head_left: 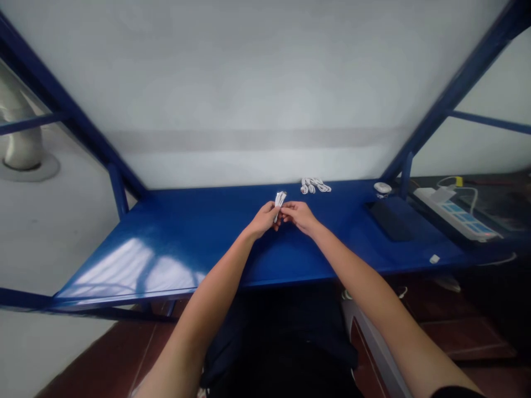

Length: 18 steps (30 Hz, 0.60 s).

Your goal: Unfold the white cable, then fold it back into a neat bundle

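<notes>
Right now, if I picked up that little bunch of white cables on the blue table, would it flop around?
The white cables will probably flop, since they lie in soft curved loops. They look thin, so probably light. On the shiny blue tabletop they might slide if pushed.

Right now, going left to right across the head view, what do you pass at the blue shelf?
left hand → folded white cable → right hand → bundled white cables → small white device → white power strip

Bright pale glare marks the blue metal shelf; frame edges stretch outward.
</notes>
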{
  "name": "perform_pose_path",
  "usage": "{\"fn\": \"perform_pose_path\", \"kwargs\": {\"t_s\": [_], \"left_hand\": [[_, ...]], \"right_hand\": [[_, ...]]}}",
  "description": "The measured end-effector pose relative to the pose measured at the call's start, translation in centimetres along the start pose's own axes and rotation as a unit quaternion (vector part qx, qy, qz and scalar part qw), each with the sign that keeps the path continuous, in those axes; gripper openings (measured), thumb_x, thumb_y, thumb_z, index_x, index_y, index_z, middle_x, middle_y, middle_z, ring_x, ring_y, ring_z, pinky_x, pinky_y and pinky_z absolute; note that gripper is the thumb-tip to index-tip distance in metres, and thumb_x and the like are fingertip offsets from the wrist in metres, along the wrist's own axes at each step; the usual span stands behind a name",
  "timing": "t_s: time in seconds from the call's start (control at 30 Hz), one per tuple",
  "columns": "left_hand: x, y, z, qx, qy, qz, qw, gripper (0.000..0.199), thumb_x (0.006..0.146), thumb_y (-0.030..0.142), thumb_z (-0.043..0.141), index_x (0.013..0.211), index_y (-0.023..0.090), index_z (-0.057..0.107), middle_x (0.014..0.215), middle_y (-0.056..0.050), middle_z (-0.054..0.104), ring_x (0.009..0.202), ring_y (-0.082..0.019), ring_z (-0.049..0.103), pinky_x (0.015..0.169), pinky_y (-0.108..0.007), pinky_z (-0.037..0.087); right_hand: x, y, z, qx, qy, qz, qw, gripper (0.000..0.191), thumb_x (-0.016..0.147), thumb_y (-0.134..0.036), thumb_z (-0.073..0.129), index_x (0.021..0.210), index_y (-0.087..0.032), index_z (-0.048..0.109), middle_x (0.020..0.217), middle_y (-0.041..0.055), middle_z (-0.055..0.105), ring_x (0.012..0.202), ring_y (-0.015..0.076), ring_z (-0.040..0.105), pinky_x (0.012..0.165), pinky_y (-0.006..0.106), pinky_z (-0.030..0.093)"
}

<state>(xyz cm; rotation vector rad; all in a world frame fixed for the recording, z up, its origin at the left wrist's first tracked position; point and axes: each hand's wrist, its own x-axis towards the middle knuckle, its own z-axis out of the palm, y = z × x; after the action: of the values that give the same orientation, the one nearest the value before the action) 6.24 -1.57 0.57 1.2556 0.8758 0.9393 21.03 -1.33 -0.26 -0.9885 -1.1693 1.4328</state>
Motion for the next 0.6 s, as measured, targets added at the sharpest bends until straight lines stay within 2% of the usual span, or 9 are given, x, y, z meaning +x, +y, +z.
{"fn": "perform_pose_path", "kwargs": {"t_s": [0.13, 0.3, 0.5, 0.6], "left_hand": [[0.07, -0.15, 0.11, 0.013, 0.005, 0.002, 1.000, 0.015, 0.092, 0.029, 0.054, 0.083, 0.018, 0.047, 0.057, 0.004, 0.054, 0.045, -0.009, 0.052, 0.040, -0.018, 0.042], [0.25, -0.46, 0.32, 0.039, 0.033, -0.002, 0.999, 0.019, 0.092, 0.030, 0.053, 0.079, 0.018, 0.047, 0.054, 0.004, 0.051, 0.043, -0.008, 0.051, 0.039, -0.017, 0.040], [0.50, -0.86, 0.58, -0.002, 0.060, -0.028, 0.998, 0.024, 0.091, 0.033, 0.054, 0.074, 0.018, 0.047, 0.057, 0.004, 0.049, 0.042, -0.008, 0.049, 0.037, -0.018, 0.038], [0.62, -0.94, 0.41, -0.004, 0.065, -0.014, 0.998, 0.021, 0.089, 0.034, 0.057, 0.078, 0.017, 0.051, 0.060, 0.002, 0.053, 0.050, -0.009, 0.053, 0.043, -0.019, 0.042]], "right_hand": [[-0.04, 0.11, 0.18, -0.042, 0.018, -0.030, 0.998, 0.024, 0.061, -0.032, 0.079, 0.071, -0.016, 0.063, 0.060, -0.0018, 0.063, 0.050, 0.0090, 0.056, 0.051, 0.023, 0.047], [-0.23, 0.33, 0.47, -0.143, 0.030, -0.091, 0.985, 0.019, 0.071, -0.034, 0.070, 0.073, -0.020, 0.059, 0.061, -0.0024, 0.061, 0.052, 0.0114, 0.056, 0.053, 0.026, 0.049], [-0.84, 0.44, 0.54, -0.259, 0.060, -0.185, 0.946, 0.008, 0.077, -0.028, 0.066, 0.078, -0.022, 0.062, 0.081, 0.0023, 0.063, 0.073, 0.0155, 0.058, 0.068, 0.028, 0.051], [-0.75, 0.13, 0.51, -0.208, 0.050, -0.150, 0.965, 0.012, 0.077, -0.031, 0.069, 0.077, -0.022, 0.061, 0.074, 0.0007, 0.062, 0.067, 0.0146, 0.057, 0.062, 0.026, 0.050]]}}
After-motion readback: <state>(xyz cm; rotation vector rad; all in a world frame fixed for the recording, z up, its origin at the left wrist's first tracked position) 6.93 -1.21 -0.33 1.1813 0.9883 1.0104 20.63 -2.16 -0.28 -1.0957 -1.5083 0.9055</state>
